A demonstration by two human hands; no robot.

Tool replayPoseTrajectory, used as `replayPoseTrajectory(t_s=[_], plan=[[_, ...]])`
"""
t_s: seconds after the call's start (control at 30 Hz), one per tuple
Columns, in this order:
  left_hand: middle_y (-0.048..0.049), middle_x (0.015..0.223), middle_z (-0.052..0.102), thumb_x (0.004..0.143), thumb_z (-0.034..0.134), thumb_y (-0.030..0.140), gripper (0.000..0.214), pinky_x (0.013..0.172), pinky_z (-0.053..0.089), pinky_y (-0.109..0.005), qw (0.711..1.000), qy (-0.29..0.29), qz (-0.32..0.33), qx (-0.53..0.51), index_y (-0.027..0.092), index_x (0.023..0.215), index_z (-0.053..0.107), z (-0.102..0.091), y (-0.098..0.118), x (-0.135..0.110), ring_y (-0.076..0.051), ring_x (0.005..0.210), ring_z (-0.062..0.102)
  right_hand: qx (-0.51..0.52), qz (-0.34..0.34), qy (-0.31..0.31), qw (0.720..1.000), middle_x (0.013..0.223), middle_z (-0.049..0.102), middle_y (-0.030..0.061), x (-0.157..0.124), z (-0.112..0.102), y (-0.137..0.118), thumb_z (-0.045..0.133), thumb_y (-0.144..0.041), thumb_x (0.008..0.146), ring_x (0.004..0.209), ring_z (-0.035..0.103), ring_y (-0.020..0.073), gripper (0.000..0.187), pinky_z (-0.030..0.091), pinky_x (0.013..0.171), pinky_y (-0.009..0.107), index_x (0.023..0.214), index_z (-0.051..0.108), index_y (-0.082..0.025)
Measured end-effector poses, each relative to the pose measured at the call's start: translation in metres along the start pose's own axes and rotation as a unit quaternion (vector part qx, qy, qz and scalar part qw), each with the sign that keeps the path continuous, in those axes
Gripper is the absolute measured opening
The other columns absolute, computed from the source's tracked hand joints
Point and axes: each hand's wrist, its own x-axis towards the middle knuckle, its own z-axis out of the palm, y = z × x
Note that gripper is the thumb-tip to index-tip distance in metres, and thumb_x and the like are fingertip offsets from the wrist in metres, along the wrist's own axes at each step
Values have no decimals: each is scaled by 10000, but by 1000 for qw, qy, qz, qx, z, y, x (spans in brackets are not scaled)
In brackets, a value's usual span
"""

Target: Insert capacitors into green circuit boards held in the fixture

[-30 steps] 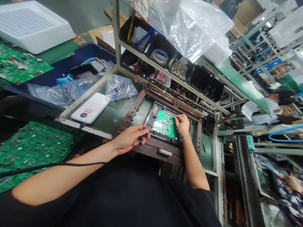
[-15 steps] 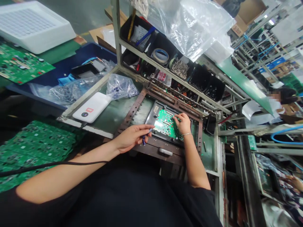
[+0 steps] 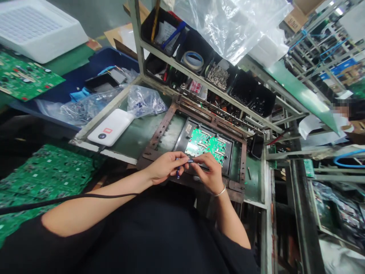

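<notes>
The fingers of the left hand (image 3: 167, 168) were pinched around small blue components (image 3: 178, 172) — those of the right hand (image 3: 209, 172) met them, nearly closed, their grip unclear. Just beyond, a green circuit-board panel (image 3: 196, 140) lay in a black carrier (image 3: 227, 162) within the brown metal frame (image 3: 160, 133) on the table (image 3: 125, 147)

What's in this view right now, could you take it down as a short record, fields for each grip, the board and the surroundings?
Left grip: pinching small blue parts
Right grip: fingertips close to the left's; whether it holds a part, cannot tell
Board: green circuit board in a black carrier
Around carrier: brown frame
Left of frame: white device, clear plastic bag
Shelf: black bins, one holding a tape roll
</notes>
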Motion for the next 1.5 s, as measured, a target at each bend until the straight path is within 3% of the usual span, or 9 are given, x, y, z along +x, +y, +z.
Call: replayPoseTrajectory(t_s=[0.13,0.3,0.47,0.8,1.03,1.2,1.33,1.5], plan=[[-34,759,615,763,728,408,326,403,212,-162,1000,-6,-17,6,111,826,610,4,-5,1,-49,508,489,1,2,-15,1000,777,655,22,-4,-9,14,622,-304,881,757,579,157,105,471,716,313,852,674,-217],[-84,846,662,722,705,211,255,440,242,-178,999,-7,-27,-25,97,940,638,2,-3,0,-66,560,517,-129,53,80,987,776,653,28,1,-31,76,608,-367,882,731,565,166,180,445,736,329,861,687,-206],[-95,877,683,767,707,240,267,448,249,-182,999,-8,-27,-47,111,965,584,-1,-1,-3,-60,546,492,-227,67,38,971,792,637,40,1,-33,115,587,-402,903,802,558,187,239,396,777,334,865,724,-209],[-42,747,639,767,739,414,361,453,220,-185,999,-10,-25,-26,119,916,593,-6,-2,-5,-50,504,466,-279,43,8,959,817,626,43,-1,-26,115,569,-399,926,834,523,193,256,340,763,320,876,734,-209],[-57,783,657,754,746,418,398,440,173,-187,999,-8,-32,-23,112,959,594,-7,-2,-5,-52,504,468,-347,9,-34,937,837,624,50,6,-28,107,569,-349,934,850,505,199,213,309,769,327,901,729,-211],[-87,837,685,750,743,439,397,460,232,-192,999,-9,-24,-25,120,913,572,-5,1,-6,-53,509,467,-363,-14,-62,930,832,630,44,13,-26,104,614,-325,911,861,503,206,166,311,769,334,871,725,-209],[-33,747,650,694,788,462,425,423,180,-179,999,11,-14,-38,138,836,553,-3,0,-3,-48,498,458,-328,-26,-41,943,806,624,45,15,-30,98,618,-314,906,821,522,200,161,346,746,333,906,727,-196],[32,552,506,638,826,468,440,399,153,-173,998,49,-8,-41,118,828,638,1,-2,3,-45,485,402,-162,-47,32,985,809,628,35,4,-27,43,609,-311,910,790,562,166,140,427,742,324,909,695,-200]])
